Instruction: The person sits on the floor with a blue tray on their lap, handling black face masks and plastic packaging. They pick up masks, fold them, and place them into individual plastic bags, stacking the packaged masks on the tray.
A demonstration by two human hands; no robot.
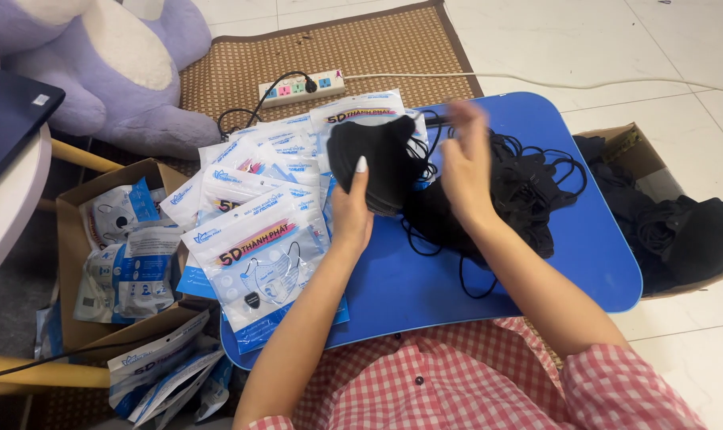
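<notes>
My left hand (352,209) grips a stack of black face masks (377,159) held upright above a blue lap table (425,287). My right hand (466,163), blurred by motion, hovers just right of the stack with its fingers spread, over a heap of loose black masks (529,195) with tangled ear loops. It seems to hold nothing. A fan of clear and blue mask pouches (258,239) lies on the table's left part, beside my left wrist.
A cardboard box (644,159) at the right holds more black masks. Another box (74,239) at the left holds filled pouches. A power strip (301,86) lies on a woven mat (393,48) behind. A purple plush toy (114,72) sits far left.
</notes>
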